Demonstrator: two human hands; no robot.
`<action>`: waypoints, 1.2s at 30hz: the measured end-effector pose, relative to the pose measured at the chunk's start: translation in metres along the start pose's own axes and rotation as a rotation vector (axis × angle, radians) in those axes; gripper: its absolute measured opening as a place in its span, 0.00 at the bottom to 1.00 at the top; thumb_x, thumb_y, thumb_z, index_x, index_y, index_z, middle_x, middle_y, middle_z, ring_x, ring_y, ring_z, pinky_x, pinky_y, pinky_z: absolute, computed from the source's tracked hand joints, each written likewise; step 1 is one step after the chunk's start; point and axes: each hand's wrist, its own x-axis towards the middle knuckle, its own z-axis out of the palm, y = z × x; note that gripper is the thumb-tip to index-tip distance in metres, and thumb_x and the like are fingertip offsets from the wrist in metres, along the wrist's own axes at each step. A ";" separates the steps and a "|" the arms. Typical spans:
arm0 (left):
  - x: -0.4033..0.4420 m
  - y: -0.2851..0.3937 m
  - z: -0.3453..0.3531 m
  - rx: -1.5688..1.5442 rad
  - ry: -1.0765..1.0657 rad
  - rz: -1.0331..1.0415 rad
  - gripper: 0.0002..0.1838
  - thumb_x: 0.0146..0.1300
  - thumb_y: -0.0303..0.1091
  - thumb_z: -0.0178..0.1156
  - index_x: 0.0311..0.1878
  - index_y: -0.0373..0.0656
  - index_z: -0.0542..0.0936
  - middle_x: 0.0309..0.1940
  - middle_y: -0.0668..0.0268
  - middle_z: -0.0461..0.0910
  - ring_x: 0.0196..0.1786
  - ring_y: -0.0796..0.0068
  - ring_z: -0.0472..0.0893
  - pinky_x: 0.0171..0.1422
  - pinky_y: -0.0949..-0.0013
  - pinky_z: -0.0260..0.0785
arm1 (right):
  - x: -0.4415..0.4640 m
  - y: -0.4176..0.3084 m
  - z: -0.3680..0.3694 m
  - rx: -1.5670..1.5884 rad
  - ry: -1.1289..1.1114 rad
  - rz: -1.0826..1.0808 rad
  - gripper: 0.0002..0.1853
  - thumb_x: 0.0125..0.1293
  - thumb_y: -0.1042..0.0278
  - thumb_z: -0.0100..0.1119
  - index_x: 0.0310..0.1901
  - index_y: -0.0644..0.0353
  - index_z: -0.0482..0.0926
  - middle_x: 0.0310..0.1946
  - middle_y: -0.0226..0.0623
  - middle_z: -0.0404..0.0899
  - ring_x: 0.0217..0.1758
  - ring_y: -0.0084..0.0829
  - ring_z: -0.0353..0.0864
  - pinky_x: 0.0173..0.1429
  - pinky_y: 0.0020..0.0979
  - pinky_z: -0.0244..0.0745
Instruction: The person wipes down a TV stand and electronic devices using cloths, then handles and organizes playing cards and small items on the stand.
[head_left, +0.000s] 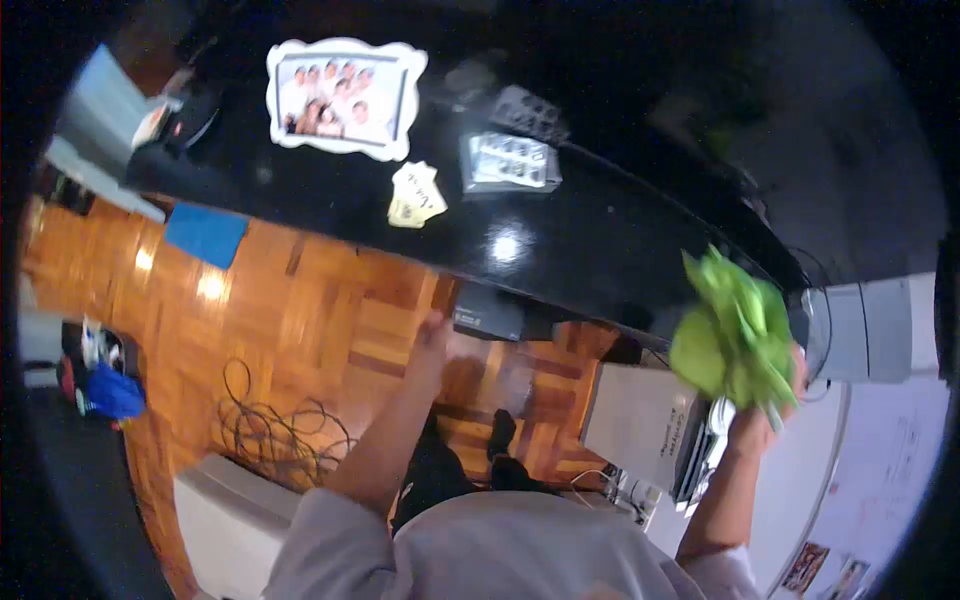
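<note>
My right hand (785, 385) is closed around the base of a bright green duster (735, 330), raised over the right end of a glossy black tabletop (600, 230). Its soft flaps spread out and hide part of my fingers; a pale handle end pokes out below. My left hand (432, 335) hangs just off the table's near edge, beside a dark box (485, 310) under it. Nothing shows in that hand, but its fingers are too small and blurred to read. On the tabletop lie a white wavy-edged photo frame (274, 100), yellow paper pieces (415, 195) and a clear case of printed cards (510, 162).
A large carton (640, 415) stands on the floor at the right, with cables beside it. Black cable (280, 440) lies tangled on the wooden floor. A pale chair (235, 520) is at lower left, and a blue mat (207, 235) lies left of the table.
</note>
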 end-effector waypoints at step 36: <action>-0.159 0.212 0.129 0.230 -0.613 0.457 0.25 0.67 0.41 0.50 0.65 0.45 0.60 0.52 0.62 0.72 0.56 0.73 0.70 0.62 0.69 0.61 | 0.032 -0.078 0.144 0.313 -0.511 -0.247 0.22 0.66 0.59 0.44 0.58 0.64 0.66 0.50 0.50 0.71 0.53 0.42 0.71 0.60 0.38 0.62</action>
